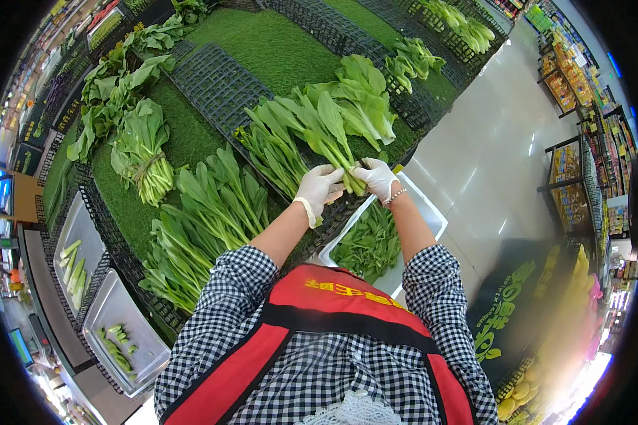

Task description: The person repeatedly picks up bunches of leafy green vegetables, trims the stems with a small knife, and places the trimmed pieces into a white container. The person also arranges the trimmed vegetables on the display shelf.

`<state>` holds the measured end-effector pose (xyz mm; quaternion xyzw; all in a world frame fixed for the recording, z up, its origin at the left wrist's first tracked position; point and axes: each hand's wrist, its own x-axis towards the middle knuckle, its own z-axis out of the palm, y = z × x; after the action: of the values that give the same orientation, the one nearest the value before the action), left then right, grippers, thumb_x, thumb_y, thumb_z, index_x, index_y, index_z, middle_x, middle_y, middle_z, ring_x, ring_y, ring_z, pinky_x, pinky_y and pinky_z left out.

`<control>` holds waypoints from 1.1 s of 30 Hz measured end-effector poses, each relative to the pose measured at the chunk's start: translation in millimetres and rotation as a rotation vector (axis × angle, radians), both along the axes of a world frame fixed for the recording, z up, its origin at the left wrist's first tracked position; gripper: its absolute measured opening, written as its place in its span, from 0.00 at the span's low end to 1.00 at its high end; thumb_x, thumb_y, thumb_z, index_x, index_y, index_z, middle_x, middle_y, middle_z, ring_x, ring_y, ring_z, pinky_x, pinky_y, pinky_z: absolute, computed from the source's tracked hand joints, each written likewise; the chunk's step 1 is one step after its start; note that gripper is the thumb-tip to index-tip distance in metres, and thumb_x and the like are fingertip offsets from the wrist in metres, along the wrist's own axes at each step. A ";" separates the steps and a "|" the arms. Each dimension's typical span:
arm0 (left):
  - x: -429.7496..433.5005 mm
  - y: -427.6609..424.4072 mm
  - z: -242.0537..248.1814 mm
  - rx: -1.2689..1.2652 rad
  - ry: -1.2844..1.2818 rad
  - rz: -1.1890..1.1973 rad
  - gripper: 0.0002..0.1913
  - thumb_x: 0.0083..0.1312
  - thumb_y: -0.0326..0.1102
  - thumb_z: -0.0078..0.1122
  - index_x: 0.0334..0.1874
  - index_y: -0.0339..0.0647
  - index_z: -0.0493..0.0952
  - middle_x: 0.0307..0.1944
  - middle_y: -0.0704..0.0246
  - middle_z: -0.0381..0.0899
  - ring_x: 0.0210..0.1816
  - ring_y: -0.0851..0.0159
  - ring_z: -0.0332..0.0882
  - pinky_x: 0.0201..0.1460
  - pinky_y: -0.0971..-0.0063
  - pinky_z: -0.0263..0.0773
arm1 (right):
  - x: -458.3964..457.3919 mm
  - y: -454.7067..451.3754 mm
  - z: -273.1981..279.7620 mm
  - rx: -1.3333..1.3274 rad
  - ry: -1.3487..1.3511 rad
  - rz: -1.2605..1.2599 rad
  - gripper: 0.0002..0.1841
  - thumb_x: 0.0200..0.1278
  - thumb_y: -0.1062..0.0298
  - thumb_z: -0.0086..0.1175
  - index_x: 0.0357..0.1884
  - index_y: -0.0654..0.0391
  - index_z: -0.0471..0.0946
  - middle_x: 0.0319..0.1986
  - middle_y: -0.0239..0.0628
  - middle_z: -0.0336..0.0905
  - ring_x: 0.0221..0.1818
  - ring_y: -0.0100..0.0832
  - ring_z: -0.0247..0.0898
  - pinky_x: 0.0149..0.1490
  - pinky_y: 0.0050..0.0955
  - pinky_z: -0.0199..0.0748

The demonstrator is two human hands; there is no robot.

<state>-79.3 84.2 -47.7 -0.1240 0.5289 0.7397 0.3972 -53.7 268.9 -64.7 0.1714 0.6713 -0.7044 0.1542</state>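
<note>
A small bunch of leafy greens with pale green stems [327,135], like choy sum, is held over the display by its stem ends. My right hand [375,178], in a white glove, grips the stems from the right. From the other side my left hand [319,188], also gloved, has its thumb and fingers on the same stems. More long-stemmed greens [279,154] lie beside and partly under the bunch. Broad-leaved lettuce-like greens [369,101] rest just beyond it. Below my hands, a white foam box [428,212] contains loose leafy greens [369,241].
Long-stemmed greens [207,212] lie in rows on green artificial turf [255,42], left of my arms. A tied bunch [146,154] sits farther left. Black plastic crates [218,87] form raised edges. Metal trays [133,297] with a few vegetables stand at left; packaged-goods shelves [566,180] stand right.
</note>
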 end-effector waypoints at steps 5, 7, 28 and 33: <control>3.6 -6.7 -26.7 0.110 -0.111 0.066 0.12 0.67 0.34 0.57 0.50 0.41 0.73 0.39 0.68 0.79 0.38 0.67 0.79 0.40 0.75 0.76 | 5.7 2.7 -26.9 0.401 0.002 0.028 0.20 0.57 0.57 0.60 0.40 0.67 0.79 0.32 0.43 0.81 0.31 0.33 0.76 0.38 0.31 0.72; 4.0 -11.8 -41.8 0.231 -0.220 0.105 0.07 0.67 0.32 0.57 0.45 0.41 0.74 0.36 0.69 0.79 0.36 0.66 0.79 0.40 0.75 0.77 | 3.7 -5.5 -17.6 0.605 0.043 0.077 0.22 0.57 0.54 0.59 0.40 0.67 0.79 0.33 0.47 0.82 0.33 0.38 0.77 0.41 0.33 0.73; 99.0 60.6 4.0 0.033 0.098 -0.110 0.09 0.68 0.40 0.58 0.44 0.46 0.74 0.39 0.75 0.79 0.39 0.74 0.78 0.41 0.79 0.71 | 157.9 5.5 14.7 -0.169 -0.037 -0.717 0.09 0.67 0.63 0.53 0.43 0.56 0.78 0.25 0.22 0.72 0.19 0.14 0.57 0.19 0.14 0.49; 110.2 82.6 7.5 0.068 0.170 -0.050 0.07 0.69 0.36 0.56 0.44 0.42 0.74 0.36 0.72 0.80 0.36 0.74 0.80 0.36 0.84 0.74 | 209.9 53.8 -46.4 0.427 -0.157 -0.618 0.14 0.68 0.60 0.52 0.46 0.60 0.78 0.27 0.26 0.75 0.23 0.16 0.60 0.26 0.17 0.59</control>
<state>30.8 166.8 -40.2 -0.0339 0.5381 0.7549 0.3734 156.2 322.7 -111.1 0.4474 0.7058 -0.5466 -0.0538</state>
